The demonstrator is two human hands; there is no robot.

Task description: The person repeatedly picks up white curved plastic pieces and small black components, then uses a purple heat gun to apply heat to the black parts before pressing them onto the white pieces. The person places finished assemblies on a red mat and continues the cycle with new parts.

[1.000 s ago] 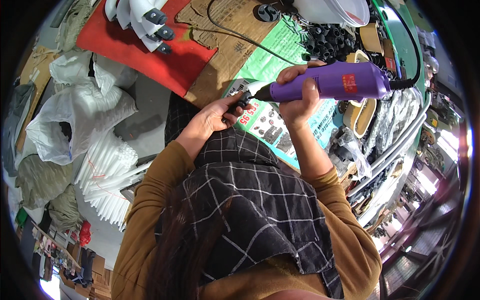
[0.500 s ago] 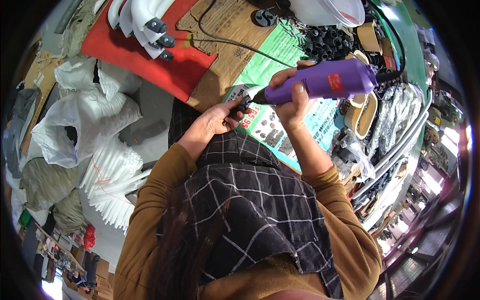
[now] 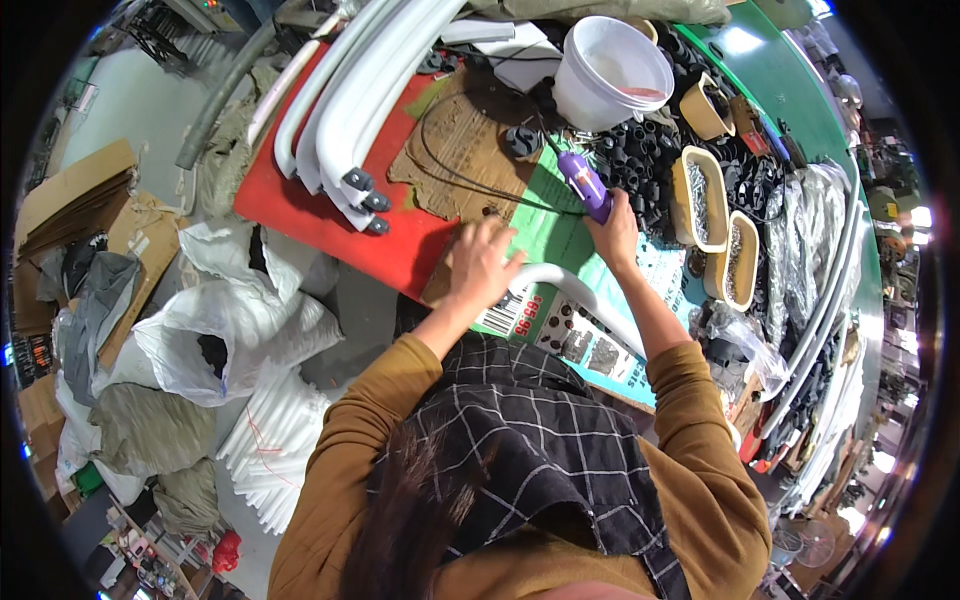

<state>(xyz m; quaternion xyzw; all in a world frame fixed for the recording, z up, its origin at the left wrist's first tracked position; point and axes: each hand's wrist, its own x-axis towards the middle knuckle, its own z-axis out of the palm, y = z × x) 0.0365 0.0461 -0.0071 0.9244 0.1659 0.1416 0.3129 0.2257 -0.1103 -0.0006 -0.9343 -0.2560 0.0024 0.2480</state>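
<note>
Purple power tool slanted, right of upper centre; white bent tube lay diagonally, right of centre.

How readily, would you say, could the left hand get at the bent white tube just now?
Likely yes: the left hand is right beside the bent white tube, with nothing visible between them.
</note>
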